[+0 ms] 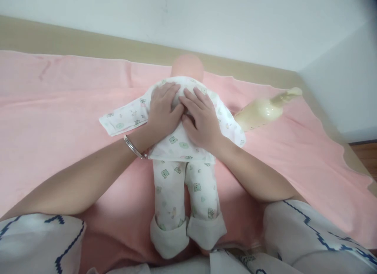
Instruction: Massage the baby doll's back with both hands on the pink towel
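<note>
On pink blanket (59,109) over tan surface (73,42), beside white walls (235,22), doll (179,148).

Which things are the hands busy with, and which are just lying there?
Busy with: doll, in its printed top and trousers; left hand and right hand lie flat on its chest.

Just lying there: bottle beside the doll, untouched; pink blanket underneath everything.

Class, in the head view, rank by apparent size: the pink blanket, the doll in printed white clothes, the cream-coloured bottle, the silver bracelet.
1. Pink blanket
2. Doll in printed white clothes
3. Cream-coloured bottle, farther away, so possibly understated
4. Silver bracelet
</note>
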`<state>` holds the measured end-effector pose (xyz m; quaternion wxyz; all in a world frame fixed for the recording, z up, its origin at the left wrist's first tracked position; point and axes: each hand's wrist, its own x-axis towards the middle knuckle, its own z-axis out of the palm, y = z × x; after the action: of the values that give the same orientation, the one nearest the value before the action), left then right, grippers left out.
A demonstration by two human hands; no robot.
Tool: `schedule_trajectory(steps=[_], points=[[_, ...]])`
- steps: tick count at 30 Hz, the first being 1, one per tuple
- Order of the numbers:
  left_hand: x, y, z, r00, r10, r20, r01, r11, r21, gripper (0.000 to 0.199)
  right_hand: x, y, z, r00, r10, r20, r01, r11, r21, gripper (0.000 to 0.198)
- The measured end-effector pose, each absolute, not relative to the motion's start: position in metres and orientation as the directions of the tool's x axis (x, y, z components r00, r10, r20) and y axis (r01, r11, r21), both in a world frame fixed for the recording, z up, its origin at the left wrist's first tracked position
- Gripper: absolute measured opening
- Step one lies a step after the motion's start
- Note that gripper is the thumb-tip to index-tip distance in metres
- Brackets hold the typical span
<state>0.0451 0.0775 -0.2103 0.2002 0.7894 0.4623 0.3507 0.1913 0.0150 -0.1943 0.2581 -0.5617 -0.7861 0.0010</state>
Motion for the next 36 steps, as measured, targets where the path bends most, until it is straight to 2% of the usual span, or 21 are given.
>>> schedule_trajectory(steps=[13,26,32,36], points=[[0.044,0.073,-0.207,0.315,0.872,0.374,0.571,-0.489,0.659,0.046,0.191,0.013,-0.192,-0.233,0.888,0.398,0.891,0.358,-0.278,0.051],[0.045,0.077,-0.211,0.326,0.851,0.411,0.563,-0.524,0.639,0.044,0.190,0.018,-0.188,-0.249,0.931,0.269,0.877,0.334,-0.345,0.057],[0.043,0.081,-0.217,0.323,0.854,0.407,0.550,-0.520,0.654,0.047,0.191,0.023,-0.188,-0.198,0.957,0.211,0.888,0.266,-0.374,0.060],[0.041,0.083,-0.224,0.313,0.829,0.464,0.495,-0.559,0.665,0.047,0.191,0.027,-0.187,-0.080,0.982,0.173,0.903,0.144,-0.404,0.062]])
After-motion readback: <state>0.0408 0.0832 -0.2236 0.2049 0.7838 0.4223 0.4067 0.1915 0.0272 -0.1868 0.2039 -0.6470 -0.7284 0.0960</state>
